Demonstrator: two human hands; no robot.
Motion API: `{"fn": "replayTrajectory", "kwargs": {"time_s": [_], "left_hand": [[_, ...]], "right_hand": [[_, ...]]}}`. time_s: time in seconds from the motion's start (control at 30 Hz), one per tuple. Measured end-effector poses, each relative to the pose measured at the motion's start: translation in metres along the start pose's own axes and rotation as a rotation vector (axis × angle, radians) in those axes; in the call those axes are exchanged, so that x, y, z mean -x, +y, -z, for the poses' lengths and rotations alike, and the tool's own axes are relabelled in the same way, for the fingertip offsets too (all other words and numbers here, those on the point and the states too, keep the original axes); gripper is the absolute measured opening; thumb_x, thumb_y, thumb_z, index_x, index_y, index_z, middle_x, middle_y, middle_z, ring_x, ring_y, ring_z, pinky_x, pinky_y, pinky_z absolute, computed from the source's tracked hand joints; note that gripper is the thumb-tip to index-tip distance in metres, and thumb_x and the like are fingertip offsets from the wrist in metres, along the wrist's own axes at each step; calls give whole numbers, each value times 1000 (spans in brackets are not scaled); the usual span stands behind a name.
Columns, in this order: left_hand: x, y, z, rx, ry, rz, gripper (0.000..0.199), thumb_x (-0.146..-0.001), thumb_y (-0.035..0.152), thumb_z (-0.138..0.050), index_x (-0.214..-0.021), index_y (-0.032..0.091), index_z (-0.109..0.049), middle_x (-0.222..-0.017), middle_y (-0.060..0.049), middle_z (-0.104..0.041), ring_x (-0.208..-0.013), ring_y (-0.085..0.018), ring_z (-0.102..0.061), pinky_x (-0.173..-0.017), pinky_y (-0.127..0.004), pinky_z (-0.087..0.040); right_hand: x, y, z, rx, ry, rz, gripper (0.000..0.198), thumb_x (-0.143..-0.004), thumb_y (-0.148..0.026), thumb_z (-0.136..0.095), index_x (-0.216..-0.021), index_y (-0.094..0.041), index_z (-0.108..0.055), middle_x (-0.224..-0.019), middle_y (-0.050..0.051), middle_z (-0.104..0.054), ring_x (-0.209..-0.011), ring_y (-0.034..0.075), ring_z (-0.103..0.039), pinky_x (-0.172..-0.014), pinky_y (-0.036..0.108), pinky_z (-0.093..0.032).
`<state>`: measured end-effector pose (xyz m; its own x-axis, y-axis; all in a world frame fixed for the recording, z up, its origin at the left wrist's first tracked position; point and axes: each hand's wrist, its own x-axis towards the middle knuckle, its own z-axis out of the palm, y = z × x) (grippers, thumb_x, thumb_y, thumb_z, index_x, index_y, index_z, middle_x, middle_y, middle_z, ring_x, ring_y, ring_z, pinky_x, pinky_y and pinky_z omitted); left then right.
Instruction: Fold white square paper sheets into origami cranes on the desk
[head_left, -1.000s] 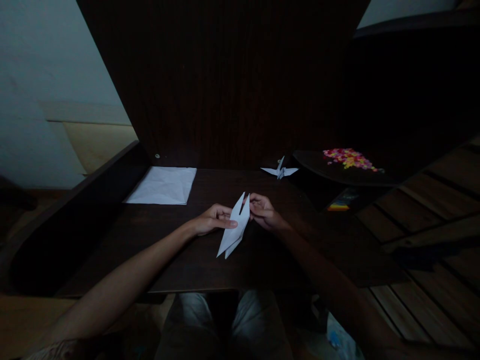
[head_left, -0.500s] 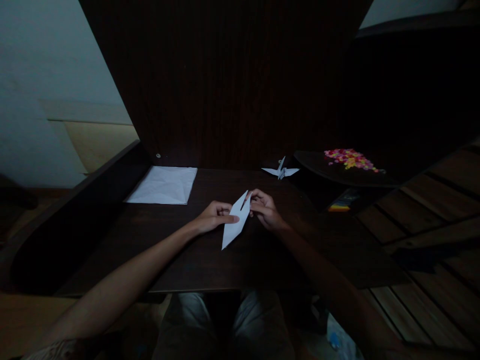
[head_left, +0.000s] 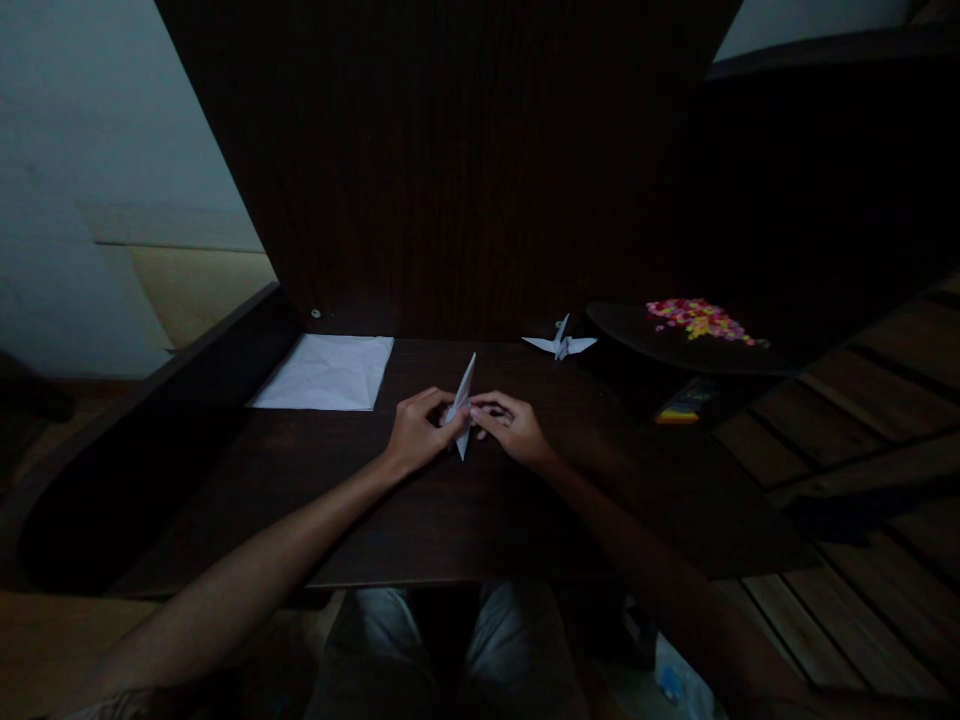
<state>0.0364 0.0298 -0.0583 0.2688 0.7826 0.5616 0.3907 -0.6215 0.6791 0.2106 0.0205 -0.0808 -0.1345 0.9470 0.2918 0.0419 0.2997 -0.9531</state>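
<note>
Between my hands, above the dark desk [head_left: 360,520], is a folded piece of white paper [head_left: 466,385], seen nearly edge-on with one point up and one down. My left hand [head_left: 420,430] pinches it from the left, thumb in front. From the right, my right hand [head_left: 514,425] grips its middle between thumb and fingers. Part of the folds is hidden behind the fingers. Beyond my right hand, a finished paper crane [head_left: 560,346] stands with its wings spread at the back of the desk.
Flat white paper sheets [head_left: 326,372] lie at the back left, beside the raised side panel [head_left: 150,440]. On the right, a curved shelf [head_left: 630,335] carries a pile of small pink, red and yellow pieces [head_left: 705,320]. A yellow-orange item [head_left: 677,415] sits beneath that shelf.
The folded paper has turned from showing its broad diamond face to nearly edge-on. My left hand has rolled over it, and my right hand has shifted slightly down and left onto its middle.
</note>
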Motion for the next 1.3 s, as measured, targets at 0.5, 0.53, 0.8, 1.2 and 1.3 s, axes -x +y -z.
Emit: {"fn": "replayTrajectory", "kwargs": {"time_s": [0.5, 0.53, 0.8, 1.2, 1.3], "left_hand": [[0, -9, -10, 374, -68, 207, 41, -75, 34, -68, -109, 14, -57, -82, -2, -58, -70, -12, -55, -63, -23, -47], [-1, -9, -11, 383, -39, 232, 46, -73, 33, -71, -111, 14, -55, -85, -2, -58, -71, -12, -55, -63, -23, -46], [-6, -13, -9, 700, -281, 456, 39, -69, 38, -73, -96, 12, -63, -91, -8, -69, -84, -18, -63, -78, -32, -49], [0, -5, 3, 1022, -720, 553, 36, -63, 28, -80, -93, 11, -69, -80, -8, -70, -69, -13, -63, -68, -23, -46], [-1, -5, 5, 1056, -743, 582, 35, -61, 28, -82, -89, 11, -69, -73, -5, -68, -63, -11, -61, -62, -21, -45]], "right_hand": [[-4, -7, 8, -147, -14, -176, 34, -68, -46, -72, -81, -15, -72, -74, 3, -68, -70, 16, -63, -67, 32, -54], [-5, -5, 8, -190, 2, -191, 35, -66, -45, -73, -82, -15, -72, -76, 3, -68, -71, 17, -64, -68, 33, -55], [-5, -6, 7, -262, -5, -166, 31, -62, -41, -78, -77, -15, -70, -70, 2, -67, -62, 15, -63, -56, 29, -56], [0, -16, 16, -383, -156, -180, 34, -66, -39, -76, -90, -18, -63, -71, -1, -58, -47, 6, -48, -39, 18, -37], [1, -16, 15, -409, -164, -175, 34, -65, -38, -77, -91, -20, -62, -73, -2, -56, -47, 5, -46, -39, 18, -36]]}}
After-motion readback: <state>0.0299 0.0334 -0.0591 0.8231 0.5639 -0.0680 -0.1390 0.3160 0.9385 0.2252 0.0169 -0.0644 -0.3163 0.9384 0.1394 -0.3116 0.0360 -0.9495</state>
